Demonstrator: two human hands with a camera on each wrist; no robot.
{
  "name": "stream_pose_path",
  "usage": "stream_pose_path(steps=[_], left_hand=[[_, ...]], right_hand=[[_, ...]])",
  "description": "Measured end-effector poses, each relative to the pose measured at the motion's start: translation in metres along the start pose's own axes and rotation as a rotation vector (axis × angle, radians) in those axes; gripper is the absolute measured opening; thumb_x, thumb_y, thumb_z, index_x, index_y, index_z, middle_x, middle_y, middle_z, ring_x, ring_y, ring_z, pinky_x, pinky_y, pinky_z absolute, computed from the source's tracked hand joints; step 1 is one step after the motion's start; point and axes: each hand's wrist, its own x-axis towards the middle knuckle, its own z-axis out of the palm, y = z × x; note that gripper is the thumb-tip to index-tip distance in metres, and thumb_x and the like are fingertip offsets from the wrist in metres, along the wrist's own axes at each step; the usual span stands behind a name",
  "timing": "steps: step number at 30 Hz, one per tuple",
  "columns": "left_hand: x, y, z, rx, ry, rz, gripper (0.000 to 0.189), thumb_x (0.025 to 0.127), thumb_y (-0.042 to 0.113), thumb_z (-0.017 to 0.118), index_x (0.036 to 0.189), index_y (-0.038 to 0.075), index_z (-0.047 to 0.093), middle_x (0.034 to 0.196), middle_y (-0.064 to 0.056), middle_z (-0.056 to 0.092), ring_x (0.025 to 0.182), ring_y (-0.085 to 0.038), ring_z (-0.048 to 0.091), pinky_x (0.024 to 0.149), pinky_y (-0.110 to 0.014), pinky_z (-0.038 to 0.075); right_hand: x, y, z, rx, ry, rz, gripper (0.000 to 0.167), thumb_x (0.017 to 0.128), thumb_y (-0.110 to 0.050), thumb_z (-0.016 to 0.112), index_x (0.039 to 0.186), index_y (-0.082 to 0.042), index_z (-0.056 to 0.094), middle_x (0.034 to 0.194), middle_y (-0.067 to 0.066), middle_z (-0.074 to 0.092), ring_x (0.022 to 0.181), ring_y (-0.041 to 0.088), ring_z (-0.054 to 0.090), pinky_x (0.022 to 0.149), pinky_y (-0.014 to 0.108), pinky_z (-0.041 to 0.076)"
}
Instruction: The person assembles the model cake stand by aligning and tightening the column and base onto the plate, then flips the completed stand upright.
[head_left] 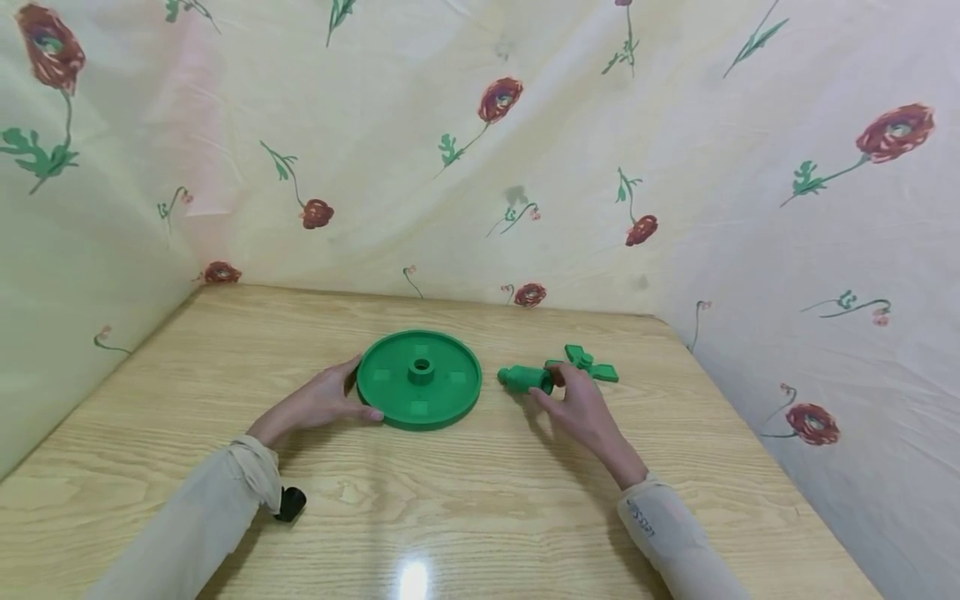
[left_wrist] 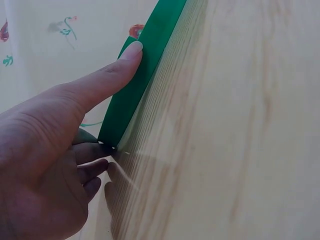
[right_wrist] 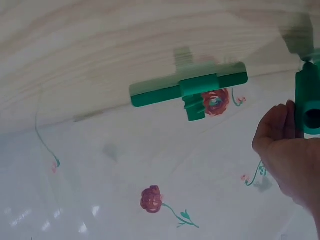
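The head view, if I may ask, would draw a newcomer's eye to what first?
Probably the broad green disc near the middle, with the left hand gripping its left rim. Right of it, the right hand holds a green bottle-shaped piece. Behind, red flowers are scattered across the pale backdrop.

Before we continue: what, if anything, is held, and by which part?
Left hand: the green disc, by its rim's left side. Right hand: the green cylinder, near its open end.

The disc (head_left: 418,395) is green (the cylinder (head_left: 523,379) too), the backdrop (head_left: 375,142) red-flowered.
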Motion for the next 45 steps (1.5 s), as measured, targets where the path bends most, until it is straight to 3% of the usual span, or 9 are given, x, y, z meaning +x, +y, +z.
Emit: stream_pose_path(steps=[11, 21, 27, 45], left_hand=[[0.000, 0.002, 0.000, -0.016, -0.005, 0.004, 0.108, 0.085, 0.032, 0.089, 0.159, -0.010, 0.023, 0.160, -0.029, 0.034, 0.150, -0.048, 0.025, 0.117, -0.068, 0.021], [0.000, 0.002, -0.002, -0.018, -0.001, -0.001, 0.106, 0.086, 0.029, 0.088, 0.159, -0.010, 0.023, 0.161, -0.028, 0.034, 0.150, -0.047, 0.024, 0.119, -0.066, 0.019], [0.000, 0.001, -0.002, -0.043, -0.011, 0.011, 0.104, 0.087, 0.027, 0.088, 0.160, -0.009, 0.023, 0.161, -0.028, 0.033, 0.151, -0.046, 0.023, 0.119, -0.066, 0.019], [0.000, 0.000, -0.002, -0.059, -0.037, 0.001, 0.104, 0.089, 0.028, 0.086, 0.160, -0.009, 0.021, 0.162, -0.028, 0.031, 0.151, -0.046, 0.023, 0.118, -0.066, 0.021]], right_hand=[[0.029, -0.030, -0.003, 0.128, 0.077, -0.085, 0.043, 0.097, -0.017, 0.076, 0.130, 0.007, 0.063, 0.117, 0.021, 0.067, 0.109, 0.036, 0.062, 0.090, 0.055, 0.054], [0.061, -0.074, 0.019, 0.203, 0.036, -0.227, 0.040, 0.097, -0.015, 0.075, 0.130, 0.007, 0.065, 0.116, 0.019, 0.068, 0.108, 0.033, 0.063, 0.089, 0.054, 0.055], [0.072, -0.089, 0.036, 0.226, 0.011, -0.283, 0.039, 0.096, -0.013, 0.076, 0.127, 0.009, 0.066, 0.111, 0.020, 0.068, 0.105, 0.035, 0.064, 0.088, 0.055, 0.056], [0.086, -0.104, 0.054, 0.184, -0.064, -0.248, 0.042, 0.098, -0.020, 0.075, 0.131, 0.005, 0.066, 0.121, 0.016, 0.068, 0.113, 0.031, 0.062, 0.095, 0.045, 0.054]])
